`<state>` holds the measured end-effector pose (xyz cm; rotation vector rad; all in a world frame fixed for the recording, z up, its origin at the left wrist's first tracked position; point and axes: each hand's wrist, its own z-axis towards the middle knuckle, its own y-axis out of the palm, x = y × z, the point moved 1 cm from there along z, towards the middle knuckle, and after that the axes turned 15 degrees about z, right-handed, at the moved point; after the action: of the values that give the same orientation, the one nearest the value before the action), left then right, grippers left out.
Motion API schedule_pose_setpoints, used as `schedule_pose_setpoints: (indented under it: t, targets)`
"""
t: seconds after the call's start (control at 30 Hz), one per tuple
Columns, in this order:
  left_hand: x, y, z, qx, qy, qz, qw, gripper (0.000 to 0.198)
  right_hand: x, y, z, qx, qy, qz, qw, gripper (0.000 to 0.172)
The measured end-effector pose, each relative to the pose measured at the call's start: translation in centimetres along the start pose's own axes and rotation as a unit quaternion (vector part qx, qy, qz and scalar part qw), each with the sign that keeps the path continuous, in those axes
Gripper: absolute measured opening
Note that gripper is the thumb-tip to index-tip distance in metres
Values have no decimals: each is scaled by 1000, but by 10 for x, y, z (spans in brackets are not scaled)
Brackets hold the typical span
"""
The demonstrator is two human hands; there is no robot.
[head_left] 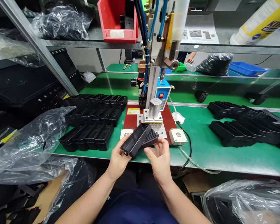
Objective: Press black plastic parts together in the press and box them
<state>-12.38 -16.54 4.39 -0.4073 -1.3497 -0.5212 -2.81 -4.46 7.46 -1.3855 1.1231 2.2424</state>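
Observation:
My left hand [119,160] is closed on a long black plastic housing [135,140], its hollow side facing up. Behind it and to the right, a second black part with a ribbed face [150,138] lies crosswise, partly hidden by the first. My right hand [160,157] grips the right end of that ribbed part, thumb toward me. Both pieces are held above the bench edge, in front of the press's metal fixture [153,113]. White button boxes [178,137] flank the fixture on the red base plate [169,119].
Rows of black housings [93,133] stand at the left; more black parts [238,133] lie at the right. A press column [151,74] rises at centre. Clear plastic bags [44,140] hang over the left edge. Across the bench, another person's hand [190,58] shows.

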Motion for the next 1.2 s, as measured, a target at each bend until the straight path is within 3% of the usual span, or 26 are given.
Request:
schedule_pose_setpoints:
  t: [0.07,0.17,0.27,0.33,0.4,0.5,0.6,0.73,0.97,1.2]
  targets:
    - [4,-1,0,5,10,1,1000,63,-10,-4,-1,18,-119,-106,987,58]
    - [13,1,-1,20,21,32,999,64,-31,2,-5,-43,-275,-269,922,64]
    - [19,5,-5,59,43,100,992,61,-43,17,-10,-147,-311,-381,858,64]
    - [21,7,-9,91,110,176,974,57,-43,27,-12,-168,-321,-424,830,59]
    - [23,8,-11,121,197,264,936,54,-40,34,-12,-161,-323,-438,823,54]
    - [26,9,-10,148,272,345,886,55,-34,37,-11,-144,-309,-407,847,44]
    - [29,10,-7,150,293,356,875,58,-30,34,-12,-136,-301,-368,869,28]
    - [27,12,-5,137,262,320,900,64,-28,28,-14,-114,-311,-332,883,19]
    - [28,11,-5,69,111,140,981,71,-43,9,7,-82,-199,-135,967,15]
    - [37,-2,0,-21,70,20,997,68,-60,-15,42,-169,-56,-40,983,23]
